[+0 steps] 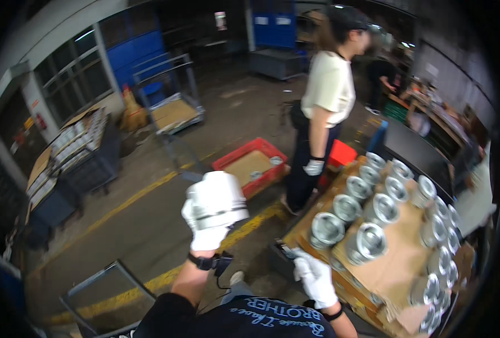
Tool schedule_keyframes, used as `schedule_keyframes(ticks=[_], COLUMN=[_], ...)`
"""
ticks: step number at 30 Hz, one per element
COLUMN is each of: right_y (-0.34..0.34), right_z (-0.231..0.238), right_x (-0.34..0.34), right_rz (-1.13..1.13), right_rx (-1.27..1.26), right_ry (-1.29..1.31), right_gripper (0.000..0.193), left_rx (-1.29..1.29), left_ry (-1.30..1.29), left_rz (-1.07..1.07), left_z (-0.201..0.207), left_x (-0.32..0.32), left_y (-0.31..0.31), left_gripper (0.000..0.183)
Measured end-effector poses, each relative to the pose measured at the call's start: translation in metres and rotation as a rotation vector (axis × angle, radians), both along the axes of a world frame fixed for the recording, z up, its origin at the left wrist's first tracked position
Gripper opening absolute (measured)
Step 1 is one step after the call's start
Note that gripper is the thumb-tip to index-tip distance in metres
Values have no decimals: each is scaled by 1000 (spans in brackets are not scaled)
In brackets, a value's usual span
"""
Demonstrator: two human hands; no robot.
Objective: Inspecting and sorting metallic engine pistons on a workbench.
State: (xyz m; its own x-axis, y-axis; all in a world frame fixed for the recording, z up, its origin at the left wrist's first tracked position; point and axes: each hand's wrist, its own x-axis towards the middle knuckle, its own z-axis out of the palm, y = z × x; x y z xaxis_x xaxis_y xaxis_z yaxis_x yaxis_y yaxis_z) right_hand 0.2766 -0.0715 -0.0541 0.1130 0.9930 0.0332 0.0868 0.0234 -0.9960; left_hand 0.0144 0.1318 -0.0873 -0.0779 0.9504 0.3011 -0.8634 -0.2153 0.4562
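My left hand (206, 235), in a white glove, is closed around a pale, rounded metal housing (219, 197) with a dark line round its lower part. It is raised in front of me, and motion blurs it. My right hand (316, 279), also white-gloved, is low at the near left corner of the cardboard-topped stack. Its fingers look loosely stretched out and somewhat blurred, with no held thing visible in them. Beyond it, silver cup-shaped metal housings (368, 242) stand in rows on the cardboard sheet (399, 248).
A red crate (272, 145) with a few metal parts sits on the floor ahead. A person (329, 96) stands beside the stack. Left are a cart (177, 115), a dark bin (95, 163) of parts and a metal frame (117, 273). A yellow line (148, 194) crosses the floor.
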Motion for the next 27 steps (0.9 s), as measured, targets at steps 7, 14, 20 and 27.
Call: schedule_keyframes(ticks=[7, 14, 20, 27], right_y=[106, 177, 158, 140], right_z=[72, 88, 37, 3], right_x=[-67, -115, -92, -101], right_rz=[-124, -68, -375, -657], right_rx=[690, 624, 129, -200], right_ry=[-843, -885, -304, 27], right_gripper=[52, 47, 32, 26], left_rx=[-123, -105, -431, -994], left_ry=[117, 190, -240, 68], left_rz=[-380, -504, -759, -646], left_z=[43, 34, -31, -176], left_x=[-28, -53, -62, -50], left_y=[49, 133, 184, 221], left_gripper=[88, 84, 59, 54])
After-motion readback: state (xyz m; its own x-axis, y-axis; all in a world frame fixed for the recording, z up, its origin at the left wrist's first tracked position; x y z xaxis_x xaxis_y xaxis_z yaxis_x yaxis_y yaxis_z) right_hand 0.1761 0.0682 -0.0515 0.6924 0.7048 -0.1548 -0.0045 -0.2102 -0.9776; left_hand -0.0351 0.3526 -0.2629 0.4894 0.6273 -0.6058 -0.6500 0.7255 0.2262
